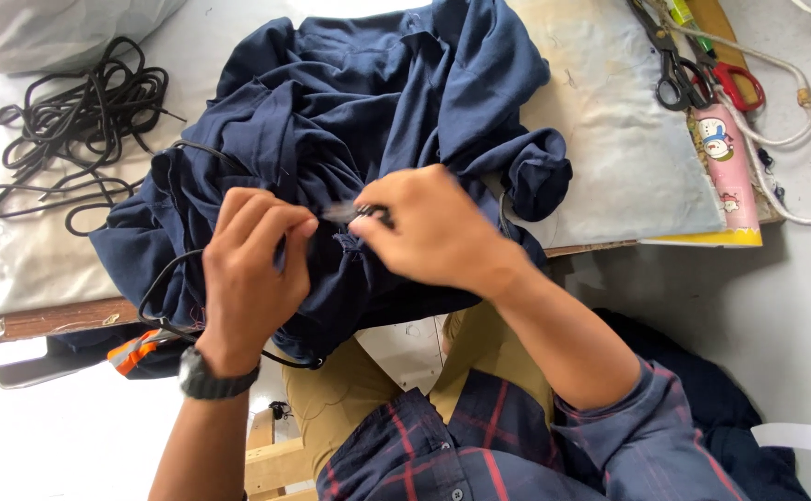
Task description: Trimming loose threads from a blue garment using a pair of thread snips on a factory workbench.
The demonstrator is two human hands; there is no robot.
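A crumpled dark navy garment [368, 102] lies over the near edge of a padded board [609, 139]. My left hand [249, 274] pinches a fold of its fabric near the middle. My right hand [433, 227] grips a small dark tool with a metal tip [368, 213] and presses it against the cloth, right beside my left fingertips. A black cord [159, 288] loops out of the garment under my left wrist, which wears a black watch [212, 380].
A tangle of black cords [71, 121] lies at the far left, with a white bag [53, 28] above it. Scissors [679, 74], red-handled snips [737, 85], a pink cylinder [728, 162] and a white cable [785, 139] sit at the right.
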